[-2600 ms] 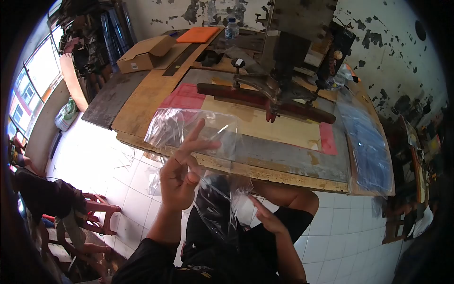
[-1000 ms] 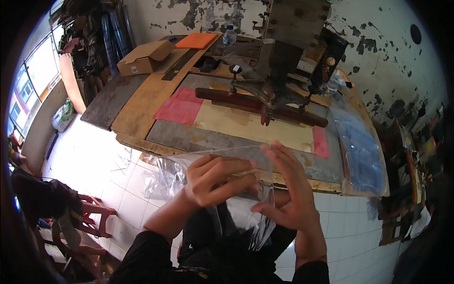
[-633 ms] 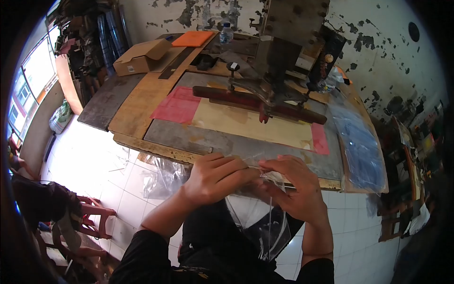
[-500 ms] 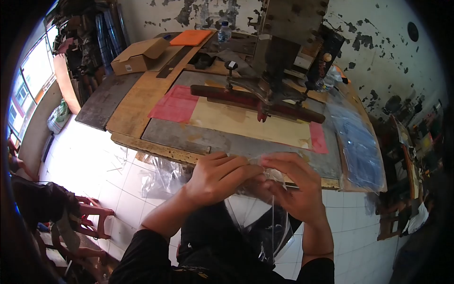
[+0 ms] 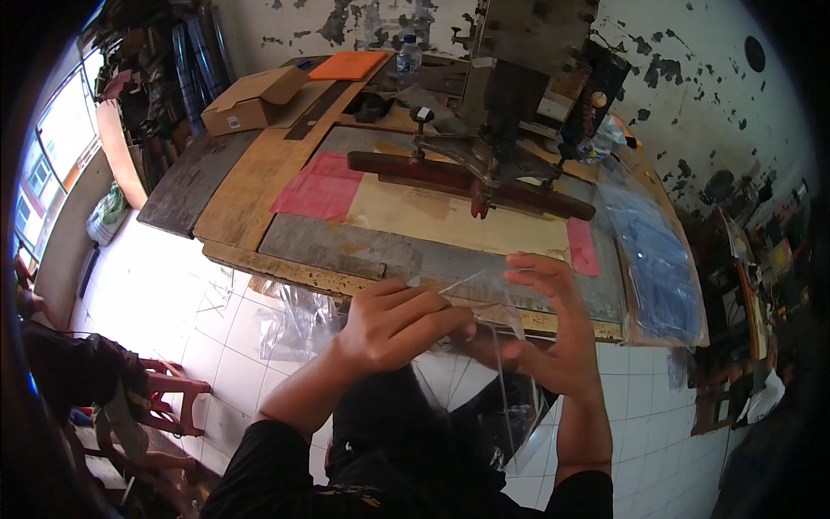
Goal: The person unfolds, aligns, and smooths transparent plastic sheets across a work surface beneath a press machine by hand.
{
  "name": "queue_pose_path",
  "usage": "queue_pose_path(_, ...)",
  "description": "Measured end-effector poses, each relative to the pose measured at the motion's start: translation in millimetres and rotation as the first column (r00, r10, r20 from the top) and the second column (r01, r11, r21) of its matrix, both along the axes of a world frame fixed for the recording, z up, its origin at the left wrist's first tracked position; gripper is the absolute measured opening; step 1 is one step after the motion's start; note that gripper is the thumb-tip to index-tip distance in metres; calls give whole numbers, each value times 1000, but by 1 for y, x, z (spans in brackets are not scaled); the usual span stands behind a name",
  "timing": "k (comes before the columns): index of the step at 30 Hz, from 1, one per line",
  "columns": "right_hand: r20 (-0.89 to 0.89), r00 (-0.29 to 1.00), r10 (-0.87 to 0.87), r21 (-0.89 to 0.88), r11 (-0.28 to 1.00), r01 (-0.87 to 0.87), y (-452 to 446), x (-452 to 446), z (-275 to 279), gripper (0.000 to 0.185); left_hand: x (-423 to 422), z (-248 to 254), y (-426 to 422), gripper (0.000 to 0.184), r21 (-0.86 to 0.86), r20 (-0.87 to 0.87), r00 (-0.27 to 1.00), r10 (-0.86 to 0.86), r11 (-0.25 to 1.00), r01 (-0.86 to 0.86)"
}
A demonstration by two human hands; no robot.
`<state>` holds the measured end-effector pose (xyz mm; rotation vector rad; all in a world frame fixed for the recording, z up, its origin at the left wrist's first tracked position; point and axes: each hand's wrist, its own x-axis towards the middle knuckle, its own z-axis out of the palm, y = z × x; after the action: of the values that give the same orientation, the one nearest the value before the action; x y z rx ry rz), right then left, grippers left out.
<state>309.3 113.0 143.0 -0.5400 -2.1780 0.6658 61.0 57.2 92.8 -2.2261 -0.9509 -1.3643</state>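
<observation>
The left hand is pinching clear film, handling unfinished, while the right hand is standing spread at its 3 o'clock.

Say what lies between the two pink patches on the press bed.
In the head view, a cream sheet, its far side partly hidden by the press bar.

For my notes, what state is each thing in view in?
Clear flexible plastic sheet: draping downward
Left hand: closed on the sheet
Right hand: open, fingers curved
Clear plastic bottle with blue cap: upright, capped
Brown cardboard box: upright, sealing unclear
Flat orange rectangle: lying flat
Bluish plastic sheets: lying flat
Red plastic stool: upright
</observation>
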Motion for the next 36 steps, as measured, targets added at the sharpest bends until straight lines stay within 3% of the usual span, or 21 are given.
queue_pose_path(4,19,995,93,-80,993,-91,3,5,-4,70,-1,-4,2,31,104,52,998,-22,994,16)
queue_pose_path(7,31,998,63,-70,996,-61,-5,-1,-2,60,1,-1,2,31,77,15,999,-35,996,33)
queue_pose_path(9,23,999,35,132,991,-38,-5,-4,0,46,6,-2,3,29,4,-18,999,-41,999,42)
queue_pose_path(12,51,999,10,43,999,-12,-9,-8,1,34,8,-2,0,27,-57,-54,999,2,998,-5)
queue_pose_path(19,29,998,-56,15,998,55,-8,-16,-7,31,10,-5,4,26,-115,-22,1000,14,993,-17)
queue_pose_path(22,39,996,-76,-14,997,77,-8,-16,-11,28,10,0,5,27,-235,-42,999,-27,972,16)
queue_pose_path(25,-2,993,-121,-23,992,121,-6,-16,-14,23,15,-3,8,29,-173,95,994,-48,983,64)
queue_pose_path(27,-4,983,-183,-55,982,182,-2,-12,-12,18,19,2,-1,29,-425,265,956,125,905,0)
queue_pose_path(28,-3,983,-182,-56,982,182,-1,-11,-11,18,16,5,-3,29,-426,266,956,126,905,-1)
queue_pose_path(30,-32,984,-177,-72,982,174,1,-9,-12,15,8,9,-5,26,-557,86,985,151,827,-78)
queue_pose_path(31,-32,983,-178,-74,982,175,2,-8,-13,15,6,6,-3,26,-558,85,985,150,826,-77)
queue_pose_path(33,-58,979,-196,-63,979,192,3,-7,-15,14,3,-1,2,23,-420,-25,991,133,898,-131)
queue_pose_path(36,-86,969,-230,-44,973,227,6,-7,-18,12,8,6,0,22,-427,0,993,122,898,-110)
